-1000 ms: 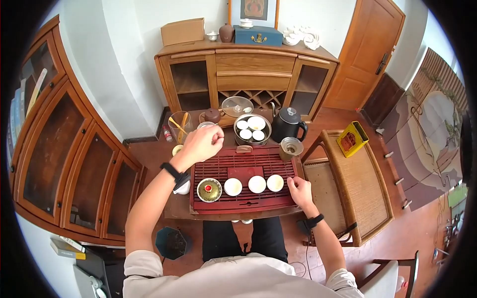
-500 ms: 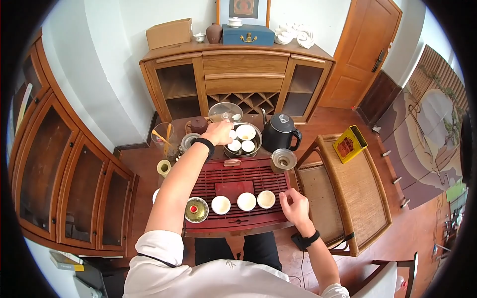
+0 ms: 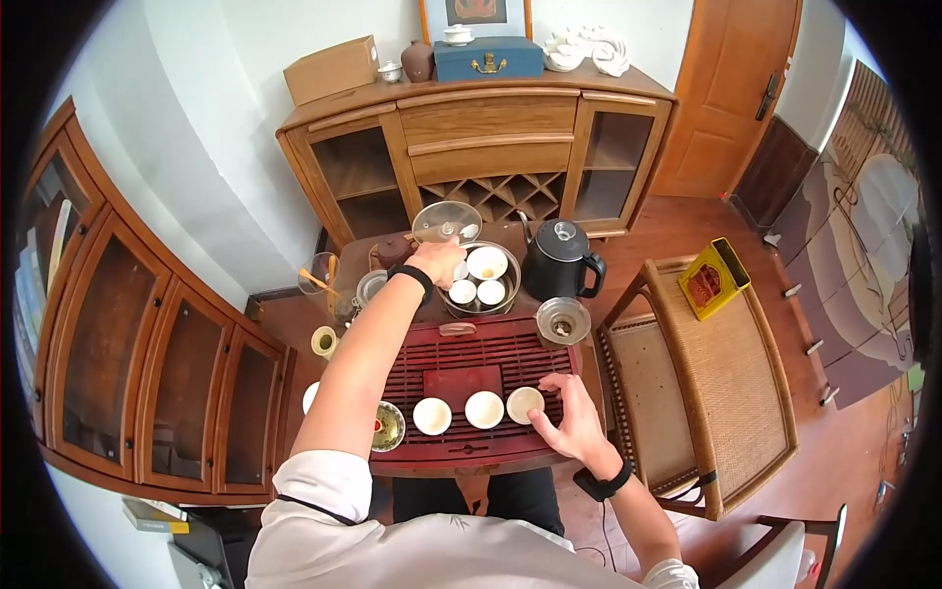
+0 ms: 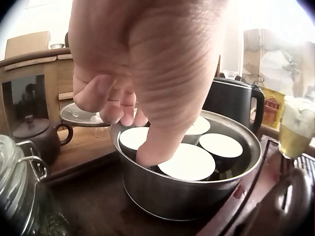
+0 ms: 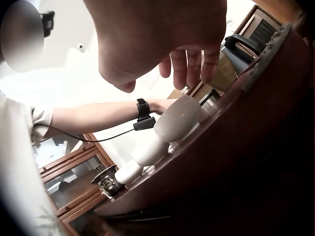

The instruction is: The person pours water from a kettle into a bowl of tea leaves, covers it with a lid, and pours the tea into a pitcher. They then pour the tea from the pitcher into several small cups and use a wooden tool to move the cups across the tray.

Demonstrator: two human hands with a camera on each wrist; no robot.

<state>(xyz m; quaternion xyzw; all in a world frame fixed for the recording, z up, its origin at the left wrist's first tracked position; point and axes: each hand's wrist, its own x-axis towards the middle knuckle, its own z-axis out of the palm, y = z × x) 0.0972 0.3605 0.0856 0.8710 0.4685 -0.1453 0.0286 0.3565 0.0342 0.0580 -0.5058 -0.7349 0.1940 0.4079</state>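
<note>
Reaches into metal pot point(image 4: 147, 194) with left hand point(image 4: 147, 69), partly curled, with thumb and fingers around far-left cup point(image 4: 130, 136); cannot tell whether pinched. Points mouth up; being round, without clear long axis. Could slip or knock neighbouring cup point(image 4: 189, 162) through crowding. Rests nothing in open right hand point(image 3: 574, 422), near tray cup point(image 3: 525, 404).

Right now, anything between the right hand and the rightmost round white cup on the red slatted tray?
Nothing visible. The right hand is open right beside the rightmost round white cup, at the near edge of the red slatted tray; nothing stands between them.
</note>
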